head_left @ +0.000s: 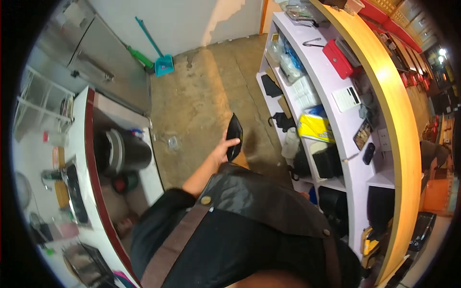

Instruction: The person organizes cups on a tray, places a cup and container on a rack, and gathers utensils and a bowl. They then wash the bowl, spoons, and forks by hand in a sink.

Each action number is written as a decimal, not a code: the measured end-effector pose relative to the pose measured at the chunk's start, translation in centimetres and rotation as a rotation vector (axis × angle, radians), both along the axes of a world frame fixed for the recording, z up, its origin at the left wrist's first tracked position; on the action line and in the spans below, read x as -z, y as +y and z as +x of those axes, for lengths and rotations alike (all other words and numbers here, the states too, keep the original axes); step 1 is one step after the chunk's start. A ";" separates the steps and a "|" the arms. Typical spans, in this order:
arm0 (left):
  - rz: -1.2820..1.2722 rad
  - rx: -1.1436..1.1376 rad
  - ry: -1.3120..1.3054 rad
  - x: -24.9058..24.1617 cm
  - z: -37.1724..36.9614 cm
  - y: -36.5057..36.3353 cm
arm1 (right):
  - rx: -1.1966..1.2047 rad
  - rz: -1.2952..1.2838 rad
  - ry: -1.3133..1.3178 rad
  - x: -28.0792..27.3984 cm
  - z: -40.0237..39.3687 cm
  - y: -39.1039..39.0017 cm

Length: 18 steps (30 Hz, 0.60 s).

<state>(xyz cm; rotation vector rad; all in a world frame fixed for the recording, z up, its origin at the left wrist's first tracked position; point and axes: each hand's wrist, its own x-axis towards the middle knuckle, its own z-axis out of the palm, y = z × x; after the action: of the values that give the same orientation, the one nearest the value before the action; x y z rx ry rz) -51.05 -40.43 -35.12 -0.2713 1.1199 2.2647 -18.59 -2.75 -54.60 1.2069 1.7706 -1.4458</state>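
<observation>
My left hand reaches forward past the apron and is closed around a flat black folder-like thing, thumb across its face. It is held upright over the floor, with pointed ends and a hint of yellow along the inside. A dark apron with brown straps covers my front. Only a sliver of what looks like my right hand shows beside the apron, close to the lower shelves; its fingers are hidden.
To the right stands a white shelf unit with a wooden top edge, holding a red box, calculator and yellow packet. On the left are a sink counter, dark bin and steel fridge. A teal dustpan rests by the wall.
</observation>
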 end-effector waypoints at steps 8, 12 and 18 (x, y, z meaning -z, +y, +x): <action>-0.087 -0.037 0.019 -2.7 -10.7 -9.3 | -0.063 0.119 0.322 -4.9 -25.1 -8.0; -0.495 0.042 0.238 -3.1 -19.7 -11.3 | 0.171 -0.030 0.403 -7.9 -31.4 -11.1; -0.855 0.266 0.904 -4.2 -37.4 -2.6 | -0.320 0.776 0.745 -9.2 -40.4 -7.8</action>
<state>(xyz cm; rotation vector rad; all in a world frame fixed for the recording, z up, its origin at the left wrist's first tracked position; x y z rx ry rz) -88.45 -43.04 -30.87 0.6159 2.3778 1.5232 -59.04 -10.54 -45.35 0.6349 3.0566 -1.0953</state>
